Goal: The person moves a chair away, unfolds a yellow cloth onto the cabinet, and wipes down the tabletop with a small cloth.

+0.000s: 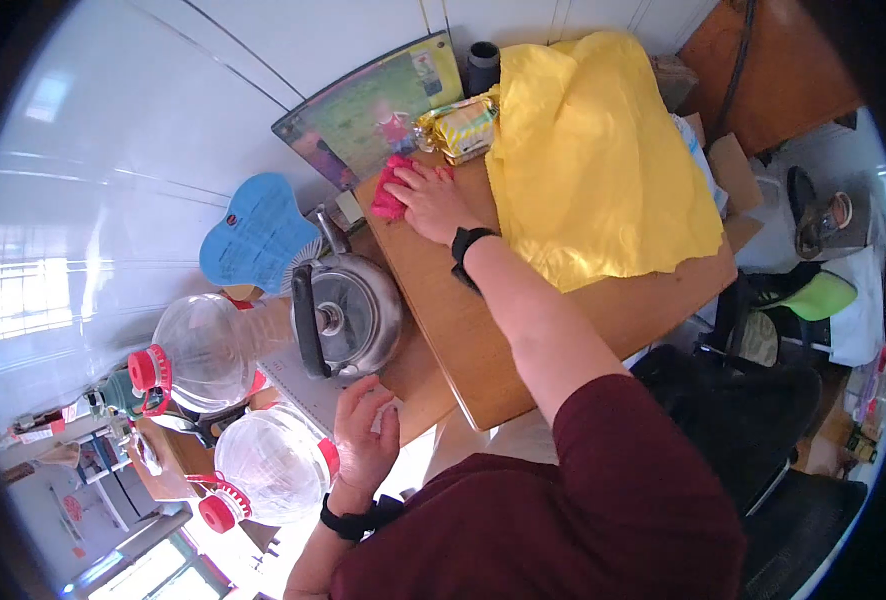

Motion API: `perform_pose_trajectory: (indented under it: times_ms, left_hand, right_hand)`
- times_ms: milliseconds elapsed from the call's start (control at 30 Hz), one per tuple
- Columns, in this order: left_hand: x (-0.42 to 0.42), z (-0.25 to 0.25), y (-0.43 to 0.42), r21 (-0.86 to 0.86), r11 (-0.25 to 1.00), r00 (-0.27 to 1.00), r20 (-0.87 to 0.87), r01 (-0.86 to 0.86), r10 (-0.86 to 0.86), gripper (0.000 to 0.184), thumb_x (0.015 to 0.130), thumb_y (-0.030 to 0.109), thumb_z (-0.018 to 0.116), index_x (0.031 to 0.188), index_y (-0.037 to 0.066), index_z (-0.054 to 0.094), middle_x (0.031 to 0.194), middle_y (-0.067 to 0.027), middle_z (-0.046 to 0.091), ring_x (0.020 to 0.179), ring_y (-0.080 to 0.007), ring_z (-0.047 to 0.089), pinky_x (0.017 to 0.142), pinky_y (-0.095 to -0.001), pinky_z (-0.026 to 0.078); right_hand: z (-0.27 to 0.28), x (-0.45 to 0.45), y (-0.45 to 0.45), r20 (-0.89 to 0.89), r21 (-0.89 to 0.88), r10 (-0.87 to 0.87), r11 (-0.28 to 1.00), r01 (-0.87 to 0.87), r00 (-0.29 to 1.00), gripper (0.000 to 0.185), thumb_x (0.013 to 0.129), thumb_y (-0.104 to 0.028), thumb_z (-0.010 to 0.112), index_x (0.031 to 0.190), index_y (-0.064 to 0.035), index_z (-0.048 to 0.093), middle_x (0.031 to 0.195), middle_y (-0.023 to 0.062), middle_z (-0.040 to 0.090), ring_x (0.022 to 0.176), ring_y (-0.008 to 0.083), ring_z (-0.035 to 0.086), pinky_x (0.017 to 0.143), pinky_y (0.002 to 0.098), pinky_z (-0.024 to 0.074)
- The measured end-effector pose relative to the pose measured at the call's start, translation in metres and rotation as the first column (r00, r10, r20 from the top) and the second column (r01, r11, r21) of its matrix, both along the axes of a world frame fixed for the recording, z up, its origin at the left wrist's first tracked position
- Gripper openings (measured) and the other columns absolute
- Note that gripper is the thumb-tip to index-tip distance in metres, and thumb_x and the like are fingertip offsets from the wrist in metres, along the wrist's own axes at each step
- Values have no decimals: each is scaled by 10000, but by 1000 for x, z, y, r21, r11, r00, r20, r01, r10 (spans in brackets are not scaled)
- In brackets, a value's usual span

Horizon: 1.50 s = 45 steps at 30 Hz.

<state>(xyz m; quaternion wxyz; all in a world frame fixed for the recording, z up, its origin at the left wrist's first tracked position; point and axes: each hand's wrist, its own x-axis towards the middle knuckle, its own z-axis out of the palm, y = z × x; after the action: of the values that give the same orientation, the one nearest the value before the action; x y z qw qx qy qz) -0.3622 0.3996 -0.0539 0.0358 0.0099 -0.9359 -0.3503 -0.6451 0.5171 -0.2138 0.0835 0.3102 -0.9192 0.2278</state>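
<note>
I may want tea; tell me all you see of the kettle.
The kettle is shiny, apparently metal, with a rounded body, a round lid with a central knob, a black handle and a spout towards the wall. It looks upright, beside the wooden table. The left hand is close; contact is unclear.
</note>
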Motion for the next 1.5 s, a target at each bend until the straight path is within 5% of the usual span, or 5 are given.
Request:
perform_pose_trajectory:
  times_ms: [267,567,800,1133,1500]
  left_hand:
    - [-2,-1,-2,35,999,999,-31,35,-34,149,768,-38,568,898,25,606,1056,-172,580,997,-314,566,845,-372,449]
    - [9,-2,-4,68,987,986,-82,149,-143,122,738,-27,601,852,16,605,1010,-172,588,930,-325,580,799,-373,475]
    - [16,-4,-11,92,981,979,-127,171,-159,104,753,1,604,853,21,618,968,-162,603,893,-316,590,786,-367,481]
    - [29,1,-22,81,969,946,-249,235,-209,103,745,21,616,846,38,624,934,-133,607,860,-307,589,748,-369,485]
    - [88,-5,-30,129,960,962,76,250,-261,107,756,53,614,862,39,622,856,-133,618,823,-314,597,725,-380,487]
  right_hand:
    - [1,24,84,-3,199,93,976,-91,996,477,781,-64,511,1255,-46,470,1326,161,407,1257,333,347,1076,442,248]
    - [5,84,84,227,0,-554,822,569,801,540,826,-89,468,1345,-20,337,1344,255,347,1277,392,298,1062,453,255]
    - [-1,180,104,430,-79,-507,803,591,747,570,804,-56,507,1339,14,325,1340,245,352,1281,423,272,1055,483,239]
    - [18,353,91,263,193,-292,950,246,920,537,769,-164,595,1276,-78,441,1377,172,337,1277,431,272,1025,556,248]
    - [12,172,11,122,177,-231,962,208,965,549,783,-192,596,1307,-190,431,1402,119,336,1294,392,276,1033,551,258]
